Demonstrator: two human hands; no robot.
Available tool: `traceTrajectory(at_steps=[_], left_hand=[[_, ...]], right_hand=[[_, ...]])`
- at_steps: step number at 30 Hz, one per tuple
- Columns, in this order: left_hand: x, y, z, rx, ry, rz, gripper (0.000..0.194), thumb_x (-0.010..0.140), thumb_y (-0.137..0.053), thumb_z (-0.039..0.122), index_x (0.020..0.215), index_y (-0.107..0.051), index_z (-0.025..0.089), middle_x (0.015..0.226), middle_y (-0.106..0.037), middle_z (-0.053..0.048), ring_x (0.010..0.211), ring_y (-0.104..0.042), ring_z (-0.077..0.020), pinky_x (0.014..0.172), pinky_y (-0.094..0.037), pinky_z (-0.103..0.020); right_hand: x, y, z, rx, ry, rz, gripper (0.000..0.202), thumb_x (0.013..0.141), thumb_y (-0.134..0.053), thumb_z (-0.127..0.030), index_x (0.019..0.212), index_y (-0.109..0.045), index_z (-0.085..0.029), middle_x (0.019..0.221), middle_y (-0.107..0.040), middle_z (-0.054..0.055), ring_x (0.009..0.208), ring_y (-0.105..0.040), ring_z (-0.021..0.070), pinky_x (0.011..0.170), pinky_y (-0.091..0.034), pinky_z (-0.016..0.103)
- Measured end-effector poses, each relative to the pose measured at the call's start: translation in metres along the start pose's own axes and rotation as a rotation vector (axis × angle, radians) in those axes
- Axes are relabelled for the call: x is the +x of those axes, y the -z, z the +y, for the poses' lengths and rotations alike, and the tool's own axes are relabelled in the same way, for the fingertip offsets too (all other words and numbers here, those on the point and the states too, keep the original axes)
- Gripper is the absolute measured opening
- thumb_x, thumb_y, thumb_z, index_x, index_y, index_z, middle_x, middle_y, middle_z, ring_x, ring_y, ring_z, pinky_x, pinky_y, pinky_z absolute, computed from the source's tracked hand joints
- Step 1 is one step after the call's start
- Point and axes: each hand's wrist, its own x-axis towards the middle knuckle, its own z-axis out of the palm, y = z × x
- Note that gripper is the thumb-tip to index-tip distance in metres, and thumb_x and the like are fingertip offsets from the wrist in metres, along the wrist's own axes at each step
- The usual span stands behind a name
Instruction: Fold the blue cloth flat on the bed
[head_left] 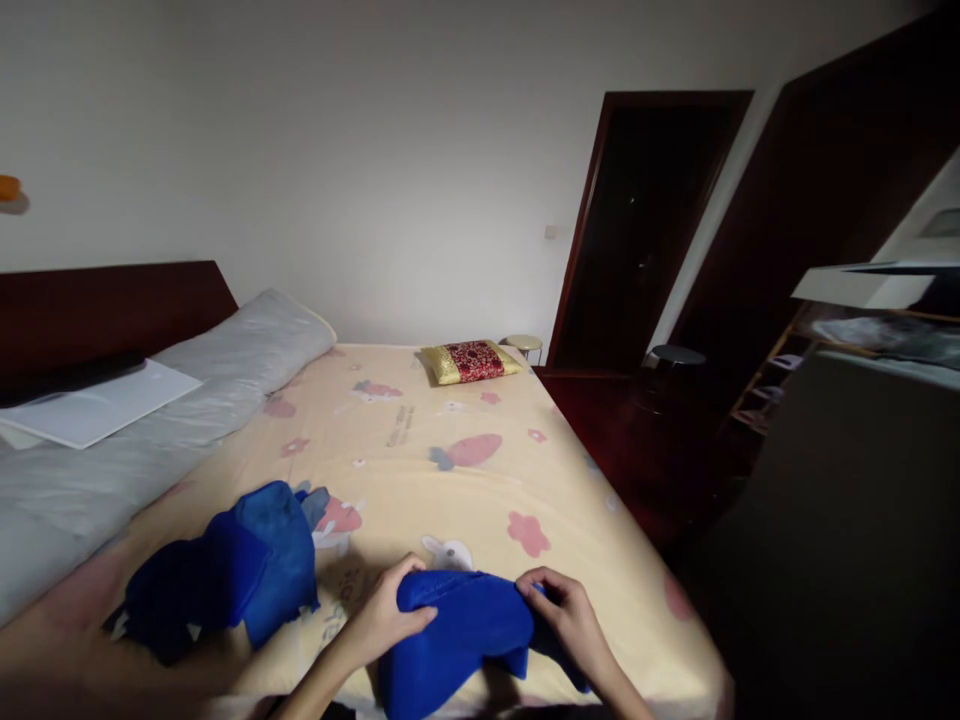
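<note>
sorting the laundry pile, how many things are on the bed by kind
Blue cloth items: 2, one in both hands' grip, left hand, right hand, and one lying to the left
Red and gold cushion: 1
Long grey pillow: 1
White flat sheet or board: 1
Total: 5

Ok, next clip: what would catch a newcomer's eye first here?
Probably the bright blue cloth at the near edge of the bed, gripped by the left hand and the right hand at either side. Next, a second pile of blue cloth lying to its left on the cartoon-print sheet. At the far end, a red and gold cushion stands out against the pale wall.
</note>
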Motion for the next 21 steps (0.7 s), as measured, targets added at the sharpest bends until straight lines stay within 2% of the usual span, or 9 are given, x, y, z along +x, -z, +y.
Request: traceTrajectory(at_steps=[3,6,9,12,15,19,21], left_hand=[[0.003,0.0,-0.002,0.014,-0.086,0.066,0.015,0.079,-0.057,0.026,0.093,-0.058,0.023,0.088,-0.067,0.0,0.084,-0.063,-0.0174,0.081,-0.049,-0.029],[0.005,0.0,-0.007,0.038,-0.089,0.084,0.016,0.085,-0.052,0.036,0.088,-0.06,0.022,0.085,-0.069,-0.001,0.083,-0.063,-0.0182,0.08,-0.048,-0.029],[0.005,0.0,-0.007,0.078,-0.061,0.073,0.023,0.087,-0.051,0.041,0.082,-0.062,0.022,0.08,-0.069,-0.001,0.079,-0.063,-0.0183,0.076,-0.047,-0.029],[0.004,0.001,-0.002,0.131,-0.065,0.097,0.026,0.088,-0.049,0.041,0.073,-0.06,0.022,0.072,-0.066,0.0,0.072,-0.06,-0.0169,0.07,-0.045,-0.028],[0.005,0.001,-0.001,0.111,-0.077,0.114,0.028,0.089,-0.048,0.043,0.073,-0.059,0.022,0.072,-0.065,0.0,0.071,-0.06,-0.0165,0.07,-0.044,-0.028],[0.006,0.001,-0.003,-0.033,-0.058,0.157,0.032,0.089,-0.048,0.05,0.078,-0.06,0.022,0.077,-0.067,-0.001,0.077,-0.061,-0.0183,0.074,-0.046,-0.028],[0.007,0.001,-0.003,-0.065,-0.057,0.178,0.034,0.089,-0.048,0.051,0.079,-0.061,0.022,0.077,-0.068,-0.001,0.077,-0.061,-0.0187,0.074,-0.046,-0.028]], right_hand=[[0.003,0.002,0.006,-0.056,0.014,-0.004,0.044,0.071,-0.064,-0.061,0.082,-0.069,-0.019,0.076,-0.069,0.005,0.075,-0.06,0.0218,0.071,-0.046,0.035],[0.006,0.005,0.012,-0.097,0.012,-0.047,0.043,0.071,-0.065,-0.055,0.093,-0.07,-0.019,0.088,-0.071,0.007,0.085,-0.061,0.0241,0.08,-0.046,0.037],[0.007,0.005,0.016,-0.089,-0.032,-0.115,0.037,0.071,-0.065,-0.051,0.084,-0.07,-0.018,0.083,-0.071,0.006,0.08,-0.061,0.0229,0.076,-0.046,0.036],[0.007,0.004,0.016,-0.099,-0.055,-0.086,0.031,0.065,-0.068,-0.047,0.072,-0.065,-0.018,0.067,-0.065,0.002,0.069,-0.057,0.0189,0.066,-0.044,0.033],[0.006,0.004,0.011,-0.105,-0.039,-0.061,0.032,0.061,-0.073,-0.048,0.07,-0.062,-0.019,0.063,-0.061,0.0,0.065,-0.052,0.0163,0.061,-0.04,0.031],[0.004,0.004,0.002,-0.085,0.01,-0.063,0.043,0.072,-0.062,-0.062,0.071,-0.064,-0.018,0.067,-0.062,0.002,0.068,-0.055,0.0174,0.066,-0.043,0.032],[0.004,0.004,0.0,-0.101,0.026,-0.045,0.045,0.075,-0.058,-0.063,0.069,-0.064,-0.019,0.068,-0.063,0.003,0.07,-0.055,0.0186,0.069,-0.044,0.034]])
